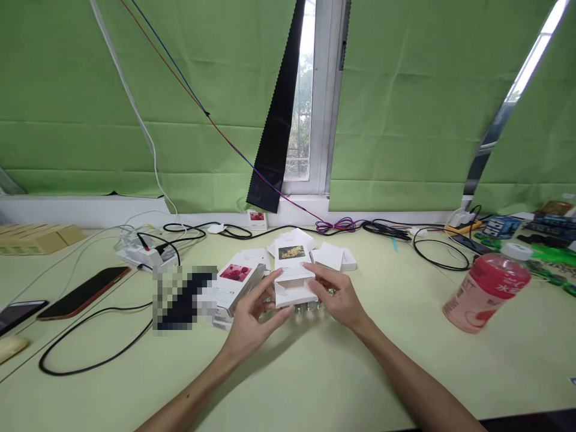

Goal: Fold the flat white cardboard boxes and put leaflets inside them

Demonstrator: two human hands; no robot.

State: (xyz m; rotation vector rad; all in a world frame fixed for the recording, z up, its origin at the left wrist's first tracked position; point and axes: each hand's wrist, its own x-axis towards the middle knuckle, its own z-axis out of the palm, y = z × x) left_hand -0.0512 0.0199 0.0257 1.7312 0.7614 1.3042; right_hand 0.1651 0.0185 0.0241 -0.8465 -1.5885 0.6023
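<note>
A small white box (291, 263) with a yellow-flower picture is held between my hands, its open end facing me. My left hand (255, 318) has its fingers on the box's left side. On the right side, my right hand (338, 295) grips the box near its open end. Small clear glass-like items (306, 306) show partly beneath the box. Left of it, white boxes with a red picture (234, 282) are stacked. More white cartons (330, 256) lie behind and to the right.
A pink bottle (488, 288) stands at the right. Phones (85, 293), a power strip (148, 252) and a looping black cable (96, 312) lie at the left. Tan boxes (38, 239) sit at the far left. Bundled cables (382, 229) run along the wall.
</note>
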